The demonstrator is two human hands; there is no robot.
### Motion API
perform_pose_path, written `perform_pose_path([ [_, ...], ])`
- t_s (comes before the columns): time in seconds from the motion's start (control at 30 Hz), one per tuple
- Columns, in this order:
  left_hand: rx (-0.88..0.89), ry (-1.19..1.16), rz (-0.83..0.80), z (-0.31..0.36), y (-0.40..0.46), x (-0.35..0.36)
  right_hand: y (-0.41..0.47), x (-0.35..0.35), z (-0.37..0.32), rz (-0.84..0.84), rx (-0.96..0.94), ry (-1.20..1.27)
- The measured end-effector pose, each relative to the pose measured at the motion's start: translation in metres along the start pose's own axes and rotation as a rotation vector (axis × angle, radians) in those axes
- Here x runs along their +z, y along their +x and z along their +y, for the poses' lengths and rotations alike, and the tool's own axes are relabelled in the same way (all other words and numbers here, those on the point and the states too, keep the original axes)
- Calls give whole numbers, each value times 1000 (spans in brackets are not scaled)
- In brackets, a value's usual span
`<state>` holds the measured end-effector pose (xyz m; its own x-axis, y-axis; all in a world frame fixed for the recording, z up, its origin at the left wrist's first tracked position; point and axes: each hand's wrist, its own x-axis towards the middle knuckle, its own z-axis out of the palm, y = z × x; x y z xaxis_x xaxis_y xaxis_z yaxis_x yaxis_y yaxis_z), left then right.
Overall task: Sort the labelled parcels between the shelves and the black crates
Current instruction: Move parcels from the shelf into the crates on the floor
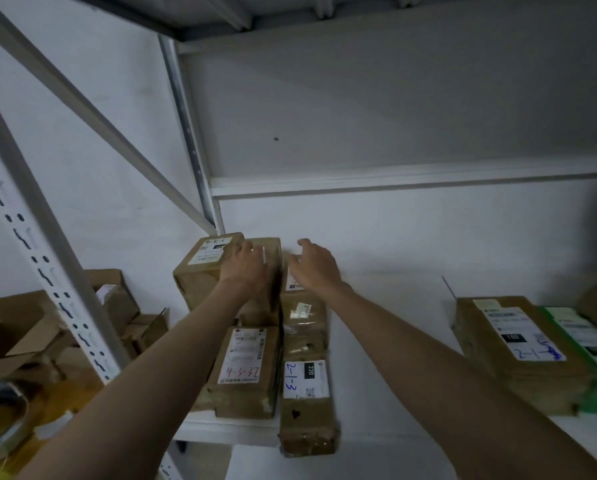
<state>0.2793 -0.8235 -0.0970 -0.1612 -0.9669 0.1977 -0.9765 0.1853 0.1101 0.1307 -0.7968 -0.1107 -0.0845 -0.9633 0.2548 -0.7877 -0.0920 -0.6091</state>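
Both my arms reach onto a white shelf (387,306). My left hand (247,268) lies flat on the top of a tall brown parcel (203,271) with a white label, at the back left of the shelf. My right hand (314,265) hovers with loosely curled fingers over a small labelled parcel (292,282) at the back, holding nothing. In front lie a parcel marked "4-3-32" (245,368) and a long parcel marked "2-1-3" (305,389) that overhangs the shelf's front edge. A taped parcel (302,313) sits between them and the back ones.
At the right of the shelf stand a brown parcel marked "2-1-5" (518,351) and a green-edged one (588,344). A white perforated upright (41,261) and a diagonal brace (110,123) frame the left. Open cardboard boxes (30,327) lie beyond it.
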Motion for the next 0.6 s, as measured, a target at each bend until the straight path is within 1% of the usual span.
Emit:
perform_pose_path([
  [0.17,134,47,124,32,-41,3,-44,-18,26,113,-108,-217],
  [0.27,193,37,120,58,-65,15,-76,-27,50,131,-115,-338],
  [0.4,247,17,78,100,-93,34,-124,-50,89,105,-54,-415],
  [0.6,338,26,26,176,-115,52,-171,-117,151,143,76,-444],
])
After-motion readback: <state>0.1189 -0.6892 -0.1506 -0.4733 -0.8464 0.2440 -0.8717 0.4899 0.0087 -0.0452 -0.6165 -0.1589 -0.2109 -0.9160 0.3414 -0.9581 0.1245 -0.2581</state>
